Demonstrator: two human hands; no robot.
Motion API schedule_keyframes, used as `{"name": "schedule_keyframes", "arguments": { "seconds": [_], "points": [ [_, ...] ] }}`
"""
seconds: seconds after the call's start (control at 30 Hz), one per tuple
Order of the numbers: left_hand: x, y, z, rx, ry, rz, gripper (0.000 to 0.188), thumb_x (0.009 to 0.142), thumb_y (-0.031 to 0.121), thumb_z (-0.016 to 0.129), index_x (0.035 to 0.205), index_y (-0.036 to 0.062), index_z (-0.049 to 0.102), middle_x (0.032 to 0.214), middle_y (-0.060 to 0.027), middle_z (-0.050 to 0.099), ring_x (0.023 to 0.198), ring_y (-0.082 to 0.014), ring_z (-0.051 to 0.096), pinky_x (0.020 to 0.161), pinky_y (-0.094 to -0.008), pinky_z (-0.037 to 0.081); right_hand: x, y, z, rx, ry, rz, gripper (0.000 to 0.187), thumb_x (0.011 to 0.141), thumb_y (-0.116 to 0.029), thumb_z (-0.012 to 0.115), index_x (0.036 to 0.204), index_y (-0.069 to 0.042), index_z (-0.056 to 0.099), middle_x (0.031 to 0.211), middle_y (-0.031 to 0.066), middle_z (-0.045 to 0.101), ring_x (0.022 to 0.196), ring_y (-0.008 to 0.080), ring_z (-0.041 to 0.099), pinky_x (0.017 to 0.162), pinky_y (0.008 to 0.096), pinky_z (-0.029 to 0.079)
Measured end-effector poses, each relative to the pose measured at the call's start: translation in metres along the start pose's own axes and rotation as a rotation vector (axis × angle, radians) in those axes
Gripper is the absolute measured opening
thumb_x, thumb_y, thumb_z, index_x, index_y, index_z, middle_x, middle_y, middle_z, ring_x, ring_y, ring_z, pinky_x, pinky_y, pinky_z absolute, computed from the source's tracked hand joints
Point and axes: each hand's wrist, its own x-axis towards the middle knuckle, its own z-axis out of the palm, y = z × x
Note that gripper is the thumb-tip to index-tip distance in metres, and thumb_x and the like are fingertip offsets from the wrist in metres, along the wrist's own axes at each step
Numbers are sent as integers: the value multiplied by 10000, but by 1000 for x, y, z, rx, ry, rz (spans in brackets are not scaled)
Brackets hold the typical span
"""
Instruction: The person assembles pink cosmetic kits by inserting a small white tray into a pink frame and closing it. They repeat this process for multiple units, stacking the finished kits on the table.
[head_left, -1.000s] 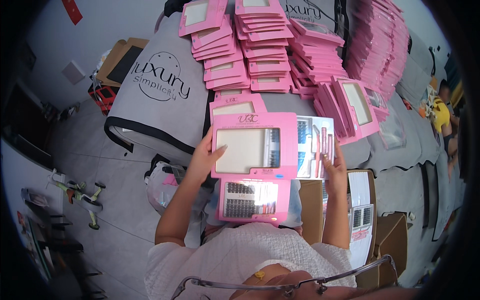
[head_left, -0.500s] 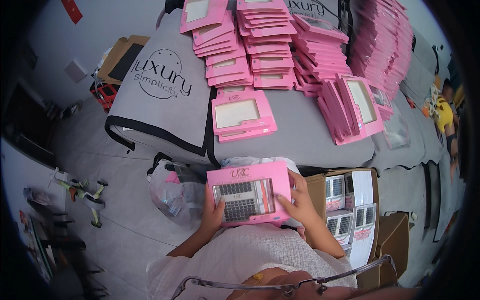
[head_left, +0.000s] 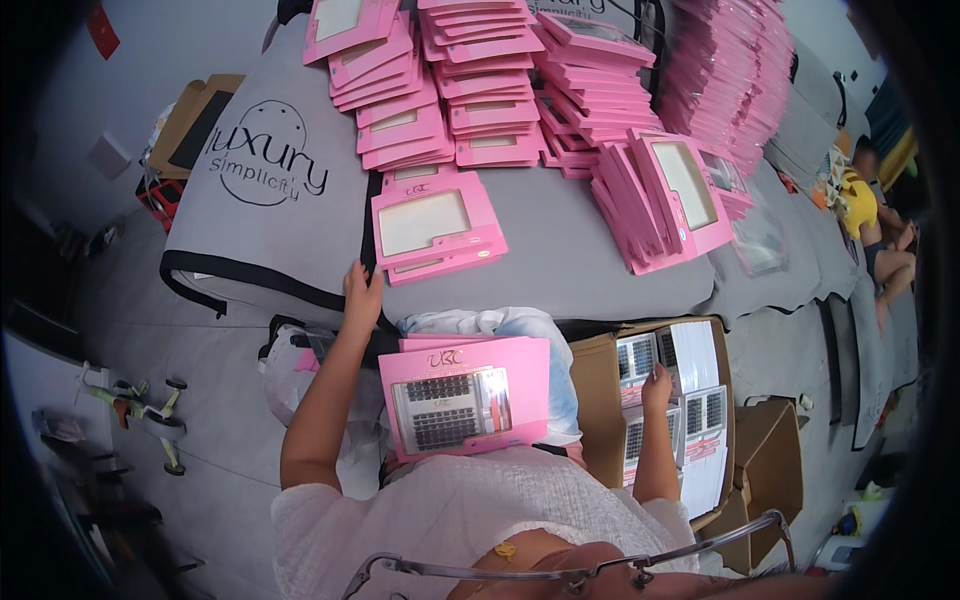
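On my lap rests a pink windowed box (head_left: 535, 395), with rows of black lash clusters and small tools showing through its window; neither hand touches it. At least one more pink box lies under its far edge. My left hand (head_left: 363, 293) is stretched out to the sofa's front edge, fingers extended, holding nothing. It is just beside a small pile of pink windowed sleeves (head_left: 425, 215) on the seat. Over the open brown carton at my right, my right hand (head_left: 656, 388) reaches with fingers extended among clear lash trays (head_left: 703, 412); no tray is visibly lifted.
Tall stacks of pink sleeves (head_left: 490, 90) cover the back of the grey sofa (head_left: 560, 235), with a leaning bunch (head_left: 655, 205) at right. A second brown carton (head_left: 775, 460) stands beside the first. Left are a plastic bag (head_left: 290, 385) and a child's bike (head_left: 140, 405). Someone sits far right.
Both hands have let go of the pink box, which now lies on my lap. My left hand has moved forward to the sofa edge, my right hand rightward over the carton. The view has shifted.
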Motion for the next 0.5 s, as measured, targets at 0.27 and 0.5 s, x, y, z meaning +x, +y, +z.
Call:
{"name": "schedule_keyframes", "arguments": {
  "seconds": [0.27,0.5],
  "points": [
    [51,5,35,-19,-162,9,567,842,313,573,1195,-101,415,1107,-296,527,1011,-408,523,867,-402,420,6,68,73,-70,-244,617,948,724,-542,621,1302,114,254,1234,323,408,1157,440,408,987,432,349],
    [54,14,26,-291,-141,-228,386,890,264,536,1125,-40,506,1002,-114,603,924,-161,556,810,-294,426,28,5,30,-217,-370,764,812,718,-646,541,1180,17,466,1183,235,515,1107,371,501,926,419,395]
  ]
}}
